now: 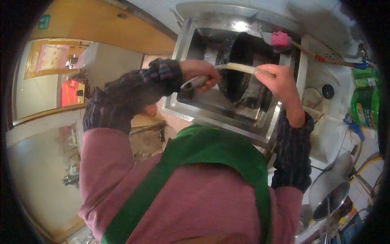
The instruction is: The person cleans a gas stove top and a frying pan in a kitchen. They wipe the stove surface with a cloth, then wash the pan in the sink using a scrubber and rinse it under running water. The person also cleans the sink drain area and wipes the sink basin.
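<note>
Ribbed cream hose (pixel 241 68) held nearly level above a steel sink (pixel 211 117).
I see the left hand (pixel 202 73) curled about a grey metallic piece (pixel 193 83) and the right hand (pixel 281 81) pinching the hose's other end, presumably to keep it straight. The left hand hides any join; blur leaves the dark curved object (pixel 233 87) in the sink unidentified.

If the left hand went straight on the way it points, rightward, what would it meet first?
Likely the pale tube directly ahead, then the right hand holding it; depth is unclear.
</note>
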The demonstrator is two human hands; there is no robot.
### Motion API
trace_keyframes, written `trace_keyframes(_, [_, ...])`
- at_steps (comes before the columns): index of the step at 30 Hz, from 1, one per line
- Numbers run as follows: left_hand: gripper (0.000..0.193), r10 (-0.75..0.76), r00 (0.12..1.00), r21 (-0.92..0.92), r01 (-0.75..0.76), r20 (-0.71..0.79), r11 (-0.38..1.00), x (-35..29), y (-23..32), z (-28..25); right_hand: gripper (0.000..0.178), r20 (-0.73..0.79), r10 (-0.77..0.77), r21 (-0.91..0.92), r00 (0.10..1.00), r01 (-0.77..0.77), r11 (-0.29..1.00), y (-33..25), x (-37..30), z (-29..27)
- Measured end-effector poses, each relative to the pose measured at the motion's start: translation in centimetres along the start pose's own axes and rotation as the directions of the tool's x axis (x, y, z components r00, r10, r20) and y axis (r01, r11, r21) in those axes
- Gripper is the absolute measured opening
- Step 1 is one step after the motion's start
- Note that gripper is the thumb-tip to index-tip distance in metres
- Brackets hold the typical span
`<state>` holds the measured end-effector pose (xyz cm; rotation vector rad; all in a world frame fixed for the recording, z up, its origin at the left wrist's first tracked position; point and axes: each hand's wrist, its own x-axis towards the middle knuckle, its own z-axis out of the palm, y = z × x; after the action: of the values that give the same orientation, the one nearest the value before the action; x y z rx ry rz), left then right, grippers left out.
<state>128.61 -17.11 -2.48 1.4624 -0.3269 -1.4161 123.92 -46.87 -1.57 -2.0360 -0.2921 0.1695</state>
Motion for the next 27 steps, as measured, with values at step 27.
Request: trace_keyframes(27, [0.020,-0.179,0.927,0.897,-0.247,0.329,0.366,3.4,6.8,1.9,0.022,0.056,-0.041,-0.365,0.998,0.058,0.929,-0.8,1.6,-1.8])
